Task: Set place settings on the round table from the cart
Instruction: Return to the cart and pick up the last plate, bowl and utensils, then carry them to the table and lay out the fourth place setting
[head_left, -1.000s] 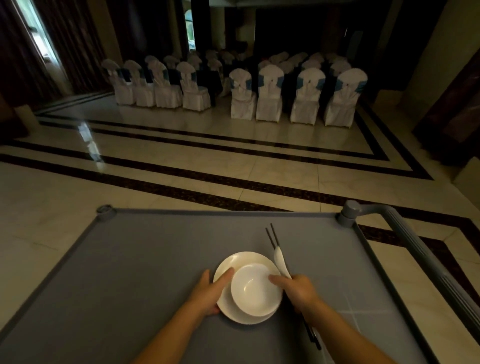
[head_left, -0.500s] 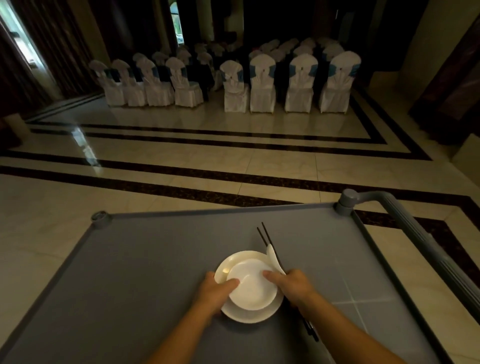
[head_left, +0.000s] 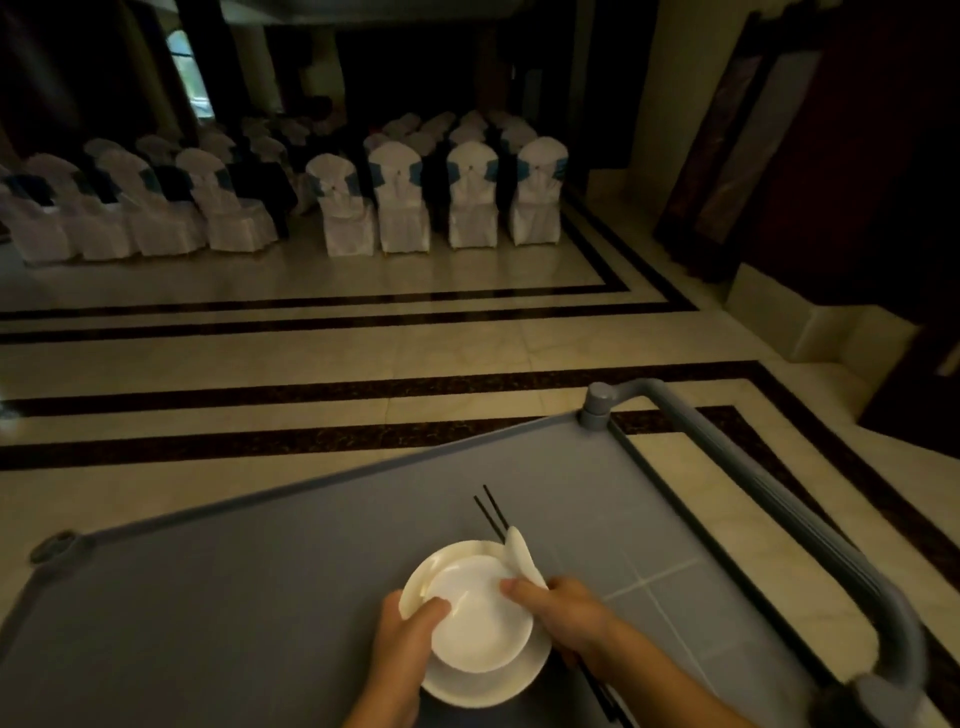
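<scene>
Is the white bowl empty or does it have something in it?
Empty. The bowl sits upright on the plate, and its white inside shows bare; only a thumb of the left hand hooks over its rim.

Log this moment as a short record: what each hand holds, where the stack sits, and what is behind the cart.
left hand: grips plate rim, thumb on bowl
right hand: holds spoon and chopsticks, thumb on bowl
stack: bowl on plate, over cart
background: chairs in rows
round table: not in view

Head view looks down over cart (head_left: 260, 597), toward dim, perhaps distant chairs (head_left: 400, 202).
</scene>
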